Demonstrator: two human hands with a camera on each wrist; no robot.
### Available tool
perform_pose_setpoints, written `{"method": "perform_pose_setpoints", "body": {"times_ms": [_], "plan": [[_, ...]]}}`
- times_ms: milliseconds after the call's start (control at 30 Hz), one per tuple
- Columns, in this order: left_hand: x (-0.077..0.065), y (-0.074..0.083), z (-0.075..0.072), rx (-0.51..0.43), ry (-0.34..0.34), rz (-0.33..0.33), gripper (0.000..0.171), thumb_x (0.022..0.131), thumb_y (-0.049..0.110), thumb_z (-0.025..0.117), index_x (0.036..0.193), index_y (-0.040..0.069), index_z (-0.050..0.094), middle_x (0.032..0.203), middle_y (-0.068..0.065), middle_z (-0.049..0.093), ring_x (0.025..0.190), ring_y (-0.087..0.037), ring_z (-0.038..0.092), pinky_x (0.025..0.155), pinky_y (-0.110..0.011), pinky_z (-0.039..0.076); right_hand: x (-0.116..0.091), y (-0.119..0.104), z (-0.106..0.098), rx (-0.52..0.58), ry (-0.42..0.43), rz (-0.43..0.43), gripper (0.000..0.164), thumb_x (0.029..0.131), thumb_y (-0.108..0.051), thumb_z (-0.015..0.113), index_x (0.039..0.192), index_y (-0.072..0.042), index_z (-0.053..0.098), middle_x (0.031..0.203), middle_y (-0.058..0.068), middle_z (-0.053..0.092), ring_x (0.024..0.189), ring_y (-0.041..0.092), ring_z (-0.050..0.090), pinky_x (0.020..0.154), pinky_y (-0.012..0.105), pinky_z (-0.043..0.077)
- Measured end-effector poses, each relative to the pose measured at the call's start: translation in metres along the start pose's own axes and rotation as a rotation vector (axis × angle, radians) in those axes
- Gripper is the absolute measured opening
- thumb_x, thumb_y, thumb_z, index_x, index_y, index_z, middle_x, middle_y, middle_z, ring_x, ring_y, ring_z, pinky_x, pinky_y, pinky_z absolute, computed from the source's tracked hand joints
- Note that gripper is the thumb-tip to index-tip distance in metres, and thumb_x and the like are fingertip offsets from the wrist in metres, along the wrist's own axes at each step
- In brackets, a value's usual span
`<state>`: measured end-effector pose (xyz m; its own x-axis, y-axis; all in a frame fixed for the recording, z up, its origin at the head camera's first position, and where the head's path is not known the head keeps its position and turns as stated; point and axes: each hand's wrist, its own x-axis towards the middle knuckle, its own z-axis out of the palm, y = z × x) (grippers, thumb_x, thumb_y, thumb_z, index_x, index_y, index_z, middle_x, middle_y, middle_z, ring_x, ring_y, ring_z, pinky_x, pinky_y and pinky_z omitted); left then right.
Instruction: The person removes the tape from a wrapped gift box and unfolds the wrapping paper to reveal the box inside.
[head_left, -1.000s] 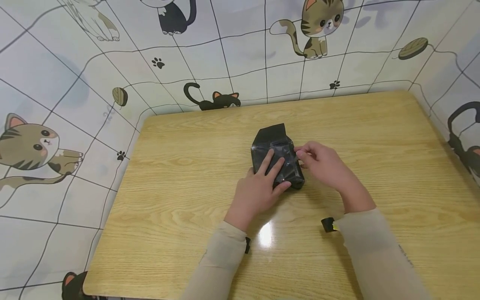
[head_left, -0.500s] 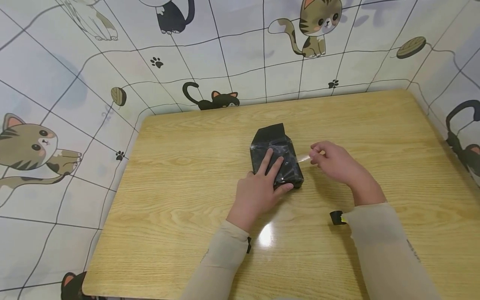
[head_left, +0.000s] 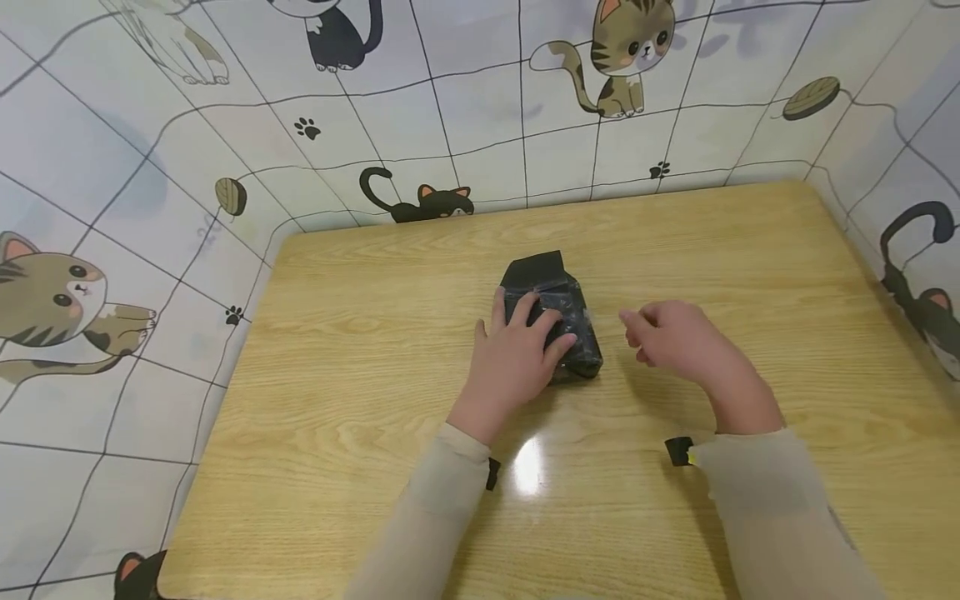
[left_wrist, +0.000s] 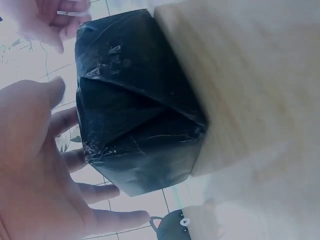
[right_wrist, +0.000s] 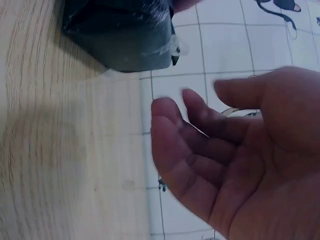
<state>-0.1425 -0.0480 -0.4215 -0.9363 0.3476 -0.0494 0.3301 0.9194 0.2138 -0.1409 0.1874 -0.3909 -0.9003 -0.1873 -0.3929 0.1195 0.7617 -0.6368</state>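
A black, boxy package in shiny, creased wrapping [head_left: 577, 329] lies on the light wood-grain desk [head_left: 360, 375], its pointed flap extending from the far end. Over the package's top, the left hand [head_left: 510, 358] has its fingers spread; contact is hard to tell. Just right of the package and apart from it is the right hand [head_left: 671, 337], fingers loosely curled around nothing visible. Beyond the package stands a white, grid-lined wall with cartoon cats [head_left: 487, 125].
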Motion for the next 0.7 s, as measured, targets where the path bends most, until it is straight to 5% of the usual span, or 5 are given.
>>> {"method": "perform_pose_setpoints", "body": {"times_ms": [233,400,700], "plan": [[0.022,-0.006,-0.012,0.1,0.003,0.03,0.043,0.112,0.05,0.047,0.151,0.036,0.056,0.174,-0.002,0.035,0.162,-0.04,0.029,0.118,-0.075,0.036,-0.015,-0.028,0.041,0.012,-0.214,-0.069,0.052,0.111,-0.045,0.053,0.087,-0.005,0.074,0.069,0.006,0.069,0.06,0.018,0.062,0.061,0.032,0.051],[0.031,-0.01,-0.013,0.124,-0.04,0.077,0.044,0.114,0.049,0.041,0.155,0.039,0.055,0.173,0.008,0.039,0.162,-0.032,0.033,0.122,-0.075,0.031,-0.014,-0.035,0.056,0.059,-0.187,-0.076,0.048,0.112,-0.042,0.052,0.089,-0.004,0.072,0.066,0.008,0.068,0.057,0.022,0.065,0.057,0.032,0.05],[0.026,-0.01,-0.017,0.182,-0.052,0.016,0.046,0.115,0.046,0.038,0.155,0.034,0.056,0.166,0.003,0.05,0.144,-0.034,0.057,0.118,-0.073,0.038,-0.007,-0.033,0.043,0.022,-0.162,-0.024,0.052,0.113,-0.046,0.046,0.106,-0.001,0.069,0.073,0.01,0.068,0.064,0.023,0.064,0.063,0.033,0.051]]}}
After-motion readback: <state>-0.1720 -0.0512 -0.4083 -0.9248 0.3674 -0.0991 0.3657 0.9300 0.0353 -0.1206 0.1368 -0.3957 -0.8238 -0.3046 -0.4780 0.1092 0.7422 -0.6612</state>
